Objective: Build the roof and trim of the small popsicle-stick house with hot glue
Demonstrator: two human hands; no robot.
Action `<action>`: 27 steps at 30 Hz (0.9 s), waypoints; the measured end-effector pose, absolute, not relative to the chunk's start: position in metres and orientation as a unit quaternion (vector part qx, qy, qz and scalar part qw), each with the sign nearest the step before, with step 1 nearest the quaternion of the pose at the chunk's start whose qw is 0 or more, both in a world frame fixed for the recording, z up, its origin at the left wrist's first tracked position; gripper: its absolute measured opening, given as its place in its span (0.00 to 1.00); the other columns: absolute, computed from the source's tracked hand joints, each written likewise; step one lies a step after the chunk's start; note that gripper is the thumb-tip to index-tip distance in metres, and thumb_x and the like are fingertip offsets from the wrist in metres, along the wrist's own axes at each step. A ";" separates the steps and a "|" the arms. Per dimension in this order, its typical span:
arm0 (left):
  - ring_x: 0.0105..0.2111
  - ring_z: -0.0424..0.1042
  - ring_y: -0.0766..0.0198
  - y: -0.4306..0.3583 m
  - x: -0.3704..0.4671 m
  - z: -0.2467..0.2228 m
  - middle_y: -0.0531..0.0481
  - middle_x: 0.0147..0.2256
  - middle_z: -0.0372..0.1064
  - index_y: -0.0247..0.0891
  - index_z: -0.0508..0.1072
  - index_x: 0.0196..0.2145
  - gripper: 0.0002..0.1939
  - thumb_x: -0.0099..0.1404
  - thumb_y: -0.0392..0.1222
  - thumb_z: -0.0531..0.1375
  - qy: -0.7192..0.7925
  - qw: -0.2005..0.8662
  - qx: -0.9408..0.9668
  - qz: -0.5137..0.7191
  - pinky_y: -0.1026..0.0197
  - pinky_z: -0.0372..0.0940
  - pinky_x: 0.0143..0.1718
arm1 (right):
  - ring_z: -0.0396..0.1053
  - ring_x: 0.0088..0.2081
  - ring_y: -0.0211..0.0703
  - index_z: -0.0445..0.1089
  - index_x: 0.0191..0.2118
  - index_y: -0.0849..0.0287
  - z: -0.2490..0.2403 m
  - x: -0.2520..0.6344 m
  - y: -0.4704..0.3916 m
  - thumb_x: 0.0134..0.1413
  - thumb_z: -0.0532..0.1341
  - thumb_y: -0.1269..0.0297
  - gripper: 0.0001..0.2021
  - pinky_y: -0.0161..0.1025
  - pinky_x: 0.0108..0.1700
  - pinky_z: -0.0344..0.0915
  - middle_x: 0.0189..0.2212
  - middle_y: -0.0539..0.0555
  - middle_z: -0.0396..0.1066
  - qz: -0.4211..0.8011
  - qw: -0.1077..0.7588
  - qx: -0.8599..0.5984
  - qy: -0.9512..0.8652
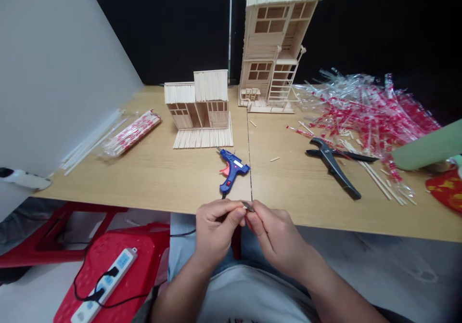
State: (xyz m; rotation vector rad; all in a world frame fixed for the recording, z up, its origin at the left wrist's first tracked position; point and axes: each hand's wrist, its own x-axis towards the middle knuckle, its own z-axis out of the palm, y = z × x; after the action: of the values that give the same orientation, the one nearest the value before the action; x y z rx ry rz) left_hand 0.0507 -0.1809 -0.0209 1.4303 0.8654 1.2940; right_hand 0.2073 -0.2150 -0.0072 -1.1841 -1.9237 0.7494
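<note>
At the table's front edge, my left hand [219, 226] and my right hand [279, 229] meet with closed fingertips. A small dark blade-like piece [248, 207] is pinched in my right hand and points toward the left fingertips. My left thumb and forefinger pinch something small and pale, mostly hidden by the fingers. Just beyond the hands lies a blue glue gun [233, 171] with a red trigger. Behind it stands a small stick-built house [202, 101]. A taller stick-built house [274, 48] stands at the back.
Black-handled pliers [334, 166] lie on the right, near loose sticks [375, 176] and a heap of red-and-clear wrappers [371, 106]. Packed sticks [132, 133] and white glue sticks [92, 140] lie on the left. A power strip [104, 284] rests on a red stool [144, 246].
</note>
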 end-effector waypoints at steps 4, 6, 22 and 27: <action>0.22 0.72 0.68 -0.180 0.049 -0.019 0.51 0.19 0.72 0.36 0.80 0.26 0.07 0.62 0.36 0.64 0.341 0.475 0.636 0.503 0.68 0.67 0.28 | 0.61 0.23 0.35 0.60 0.36 0.56 -0.004 0.210 -0.214 0.69 0.47 0.67 0.10 0.33 0.28 0.54 0.23 0.47 0.63 0.311 0.316 -0.465 -0.766; 0.21 0.71 0.67 -0.179 0.050 -0.020 0.51 0.19 0.72 0.36 0.81 0.27 0.07 0.62 0.37 0.64 0.343 0.481 0.632 0.501 0.68 0.67 0.27 | 0.62 0.24 0.36 0.60 0.36 0.57 -0.004 0.211 -0.214 0.69 0.47 0.67 0.10 0.33 0.28 0.55 0.24 0.47 0.64 0.306 0.307 -0.465 -0.772; 0.21 0.72 0.67 -0.175 0.044 -0.015 0.51 0.20 0.74 0.37 0.82 0.32 0.06 0.63 0.37 0.64 0.362 0.461 0.640 0.498 0.67 0.67 0.27 | 0.62 0.23 0.37 0.59 0.35 0.57 -0.015 0.209 -0.209 0.69 0.46 0.67 0.10 0.35 0.27 0.55 0.23 0.49 0.65 0.239 0.348 -0.460 -0.781; 0.21 0.71 0.67 -0.178 0.044 -0.015 0.50 0.19 0.73 0.35 0.82 0.30 0.07 0.63 0.38 0.64 0.338 0.480 0.652 0.480 0.66 0.67 0.26 | 0.60 0.23 0.34 0.62 0.35 0.57 -0.004 0.214 -0.210 0.71 0.45 0.64 0.13 0.32 0.27 0.56 0.23 0.46 0.62 0.400 0.324 -0.414 -0.751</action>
State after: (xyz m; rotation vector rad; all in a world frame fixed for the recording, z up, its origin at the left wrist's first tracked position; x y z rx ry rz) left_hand 0.0443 -0.1783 -0.0147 1.5912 0.8240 1.1700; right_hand 0.2145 -0.2099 -0.0040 -1.0864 -1.9691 1.0488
